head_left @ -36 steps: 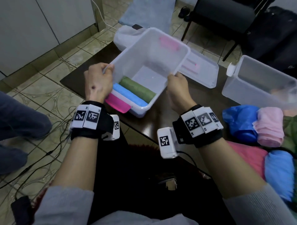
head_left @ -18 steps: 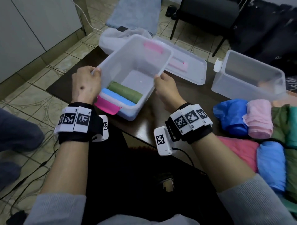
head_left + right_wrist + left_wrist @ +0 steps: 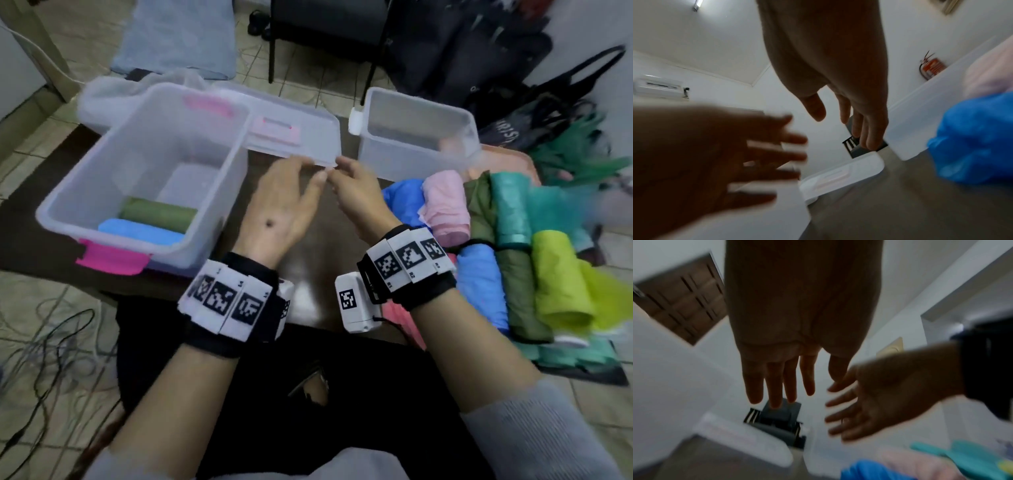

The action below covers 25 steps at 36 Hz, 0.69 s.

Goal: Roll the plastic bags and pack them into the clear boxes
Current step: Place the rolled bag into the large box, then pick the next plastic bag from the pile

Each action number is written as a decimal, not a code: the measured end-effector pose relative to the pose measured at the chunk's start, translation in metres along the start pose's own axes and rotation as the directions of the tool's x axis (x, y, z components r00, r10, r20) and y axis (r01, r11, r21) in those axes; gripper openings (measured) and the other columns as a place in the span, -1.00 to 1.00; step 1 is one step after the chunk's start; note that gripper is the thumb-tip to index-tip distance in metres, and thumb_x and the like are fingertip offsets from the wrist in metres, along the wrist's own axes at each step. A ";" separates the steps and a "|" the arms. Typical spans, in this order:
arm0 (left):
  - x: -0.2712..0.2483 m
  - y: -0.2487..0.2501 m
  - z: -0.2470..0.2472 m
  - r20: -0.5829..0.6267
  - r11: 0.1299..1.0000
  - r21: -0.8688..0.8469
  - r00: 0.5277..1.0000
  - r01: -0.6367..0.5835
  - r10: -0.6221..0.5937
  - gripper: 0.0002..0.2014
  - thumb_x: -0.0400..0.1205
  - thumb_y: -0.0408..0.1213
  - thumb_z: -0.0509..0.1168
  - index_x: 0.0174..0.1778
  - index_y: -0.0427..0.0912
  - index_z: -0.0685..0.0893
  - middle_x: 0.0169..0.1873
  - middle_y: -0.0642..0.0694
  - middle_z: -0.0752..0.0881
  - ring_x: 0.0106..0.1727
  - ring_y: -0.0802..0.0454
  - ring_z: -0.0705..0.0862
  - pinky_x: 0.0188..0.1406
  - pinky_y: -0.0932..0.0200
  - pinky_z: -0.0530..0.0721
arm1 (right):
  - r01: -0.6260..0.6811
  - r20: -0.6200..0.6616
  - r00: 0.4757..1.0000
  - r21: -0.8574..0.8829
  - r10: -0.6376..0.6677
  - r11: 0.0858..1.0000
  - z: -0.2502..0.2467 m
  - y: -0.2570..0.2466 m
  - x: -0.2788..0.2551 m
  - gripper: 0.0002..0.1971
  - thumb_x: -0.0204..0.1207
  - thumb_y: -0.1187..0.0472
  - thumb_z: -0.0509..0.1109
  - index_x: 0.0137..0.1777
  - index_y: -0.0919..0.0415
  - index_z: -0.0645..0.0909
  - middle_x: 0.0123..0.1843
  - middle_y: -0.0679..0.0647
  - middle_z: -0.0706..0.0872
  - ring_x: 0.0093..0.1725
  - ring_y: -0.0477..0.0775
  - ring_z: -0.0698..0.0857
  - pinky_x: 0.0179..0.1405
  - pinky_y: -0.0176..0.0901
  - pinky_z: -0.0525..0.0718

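Note:
A clear box (image 3: 85, 192) with pink latches sits at the left of the dark table; a green roll (image 3: 157, 214) and a blue roll (image 3: 140, 231) lie inside. A second clear box (image 3: 418, 137) stands at the back right. Rolled bags lie in a pile at the right: blue (image 3: 483, 284), pink (image 3: 445, 205), olive green (image 3: 517, 291), teal (image 3: 510, 209) and lime (image 3: 558, 281). My left hand (image 3: 284, 202) and right hand (image 3: 356, 192) hover side by side over the table between the boxes, fingers straight, holding nothing. Both wrist views show spread, empty fingers (image 3: 777, 384) (image 3: 865, 129).
A clear lid (image 3: 298, 137) with a pink handle lies flat behind my hands. A white bag (image 3: 99, 102) sits behind the left box. A dark chair (image 3: 325, 31) and black bags (image 3: 479, 58) stand beyond the table. Cables (image 3: 44, 342) trail on the tiled floor at the left.
Both hands have let go of the left box's rim and moved right, meeting over the table. The box now rests flat at the left.

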State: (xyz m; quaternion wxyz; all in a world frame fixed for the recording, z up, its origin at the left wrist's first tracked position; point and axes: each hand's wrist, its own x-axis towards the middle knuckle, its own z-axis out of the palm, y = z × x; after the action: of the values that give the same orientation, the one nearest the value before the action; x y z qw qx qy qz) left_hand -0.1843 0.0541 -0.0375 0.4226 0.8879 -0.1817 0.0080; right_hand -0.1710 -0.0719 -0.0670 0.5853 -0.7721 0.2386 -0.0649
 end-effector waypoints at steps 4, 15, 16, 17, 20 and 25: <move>-0.007 -0.011 0.053 0.253 0.995 0.092 0.965 0.049 -0.071 -0.56 0.70 -0.09 0.18 0.45 -0.23 0.46 0.42 -0.18 0.50 0.47 -0.07 0.42 0.40 0.21 0.26 | -0.010 -0.128 0.992 -0.105 -0.003 0.994 -0.052 0.004 0.003 -0.62 0.58 0.25 0.29 0.40 0.25 0.49 0.09 0.06 0.59 -0.09 -0.06 0.56 -0.09 -0.25 0.49; -0.032 -0.036 0.094 0.496 0.920 0.373 0.812 0.121 -0.308 -0.31 0.71 0.12 0.02 0.67 -0.10 -0.06 0.66 -0.21 -0.23 0.67 -0.14 -0.24 0.59 -0.18 -0.20 | -0.281 -0.377 0.924 -0.550 0.066 0.787 -0.139 0.017 0.010 -0.25 0.29 0.00 0.25 0.49 0.36 0.35 0.47 0.32 0.45 0.44 0.34 0.46 0.43 0.03 0.42; -0.033 -0.037 0.095 0.510 0.915 0.391 0.803 0.103 -0.309 -0.30 0.71 0.13 0.01 0.68 -0.08 -0.09 0.65 -0.20 -0.27 0.66 -0.13 -0.28 0.59 -0.18 -0.23 | -0.334 -0.391 0.914 -0.579 0.106 0.744 -0.139 0.017 0.010 -0.19 0.29 -0.02 0.26 0.53 0.38 0.28 0.50 0.35 0.40 0.47 0.37 0.42 0.45 0.08 0.40; -0.034 -0.038 0.096 0.522 0.910 0.406 0.794 0.090 -0.311 -0.29 0.70 0.14 0.00 0.68 -0.07 -0.11 0.65 -0.19 -0.30 0.66 -0.13 -0.31 0.59 -0.18 -0.25 | -0.373 -0.396 0.907 -0.607 0.139 0.702 -0.138 0.018 0.011 -0.21 0.37 0.01 0.29 0.55 0.41 0.23 0.52 0.37 0.36 0.48 0.38 0.40 0.46 0.10 0.39; -0.034 -0.039 0.096 0.536 0.901 0.427 0.784 0.069 -0.314 -0.26 0.69 0.14 0.04 0.68 -0.05 -0.15 0.63 -0.18 -0.34 0.65 -0.12 -0.34 0.58 -0.17 -0.28 | -0.384 -0.358 0.919 -0.714 0.167 0.585 -0.140 0.023 0.018 -0.35 0.57 0.16 0.28 0.56 0.47 0.17 0.56 0.36 0.31 0.52 0.32 0.37 0.46 0.00 0.35; -0.033 -0.039 0.095 0.549 0.896 0.441 0.772 0.058 -0.320 -0.22 0.68 0.10 0.13 0.67 -0.04 -0.18 0.63 -0.16 -0.37 0.64 -0.10 -0.37 0.58 -0.17 -0.27 | -0.356 -0.295 0.934 -0.785 0.199 0.508 -0.137 0.027 0.025 -0.47 0.57 0.16 0.35 0.45 0.44 0.38 0.47 0.33 0.46 0.42 0.27 0.49 0.26 -0.10 0.46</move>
State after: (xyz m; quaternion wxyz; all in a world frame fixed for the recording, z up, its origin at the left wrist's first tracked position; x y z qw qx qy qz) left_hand -0.2160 0.0156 -0.1330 0.1498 0.9232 -0.2098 -0.2850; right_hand -0.2086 -0.2076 -0.0547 0.1338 -0.8983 0.4097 0.0853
